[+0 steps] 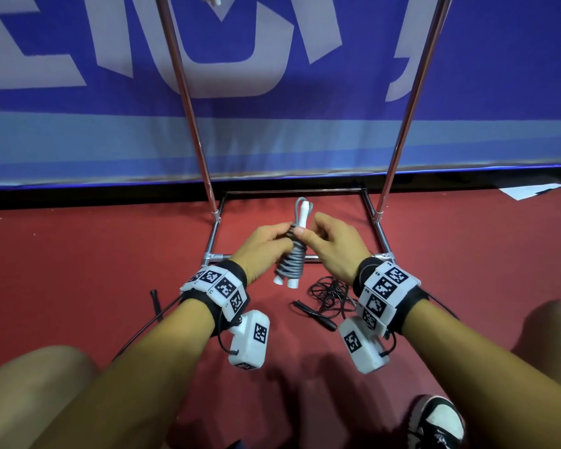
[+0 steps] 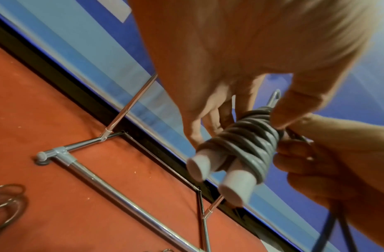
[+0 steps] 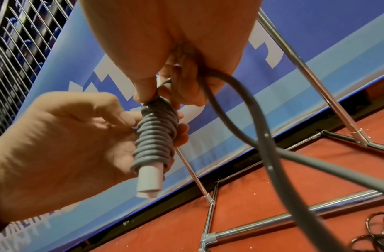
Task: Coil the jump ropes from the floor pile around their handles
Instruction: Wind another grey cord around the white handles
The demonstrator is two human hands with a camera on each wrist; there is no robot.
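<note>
— Two white handles (image 1: 287, 281), side by side, bound in grey rope coils (image 1: 292, 259): where is the item held?
— Above the red floor (image 1: 78, 270), mid-scene, between both hands, over the near bar of a chrome rack base (image 1: 308, 258). Handle butts point down and near; a grey loop (image 1: 303, 204) stands out at the far, upper end.

— Left hand (image 1: 261, 249), state of grip?
— Fingers curled round the coiled bundle from the left, thumb on its near face; the left-wrist view shows the fingertips (image 2: 208, 122) behind the coils.

— Right hand (image 1: 332, 241)?
— Thumb and fingers pinch narrow at the top of the coils. In the right-wrist view a slack length of grey rope (image 3: 262, 136) runs out from under its palm and sweeps down to the right.

— Other stock on the floor?
— One black jump rope (image 1: 329, 291), loose and tangled, on the floor just near the rack bar, right of the bundle; its black handle (image 1: 314, 315) lies nearer. Another black handle (image 1: 156, 301) lies on the floor to the left, well apart.

— Background?
— Blue banner (image 1: 272, 140) with pale lettering along the far edge; two chrome uprights (image 1: 188, 102) rise before it; a black-and-white shoe (image 1: 434, 422) sits near right
</note>
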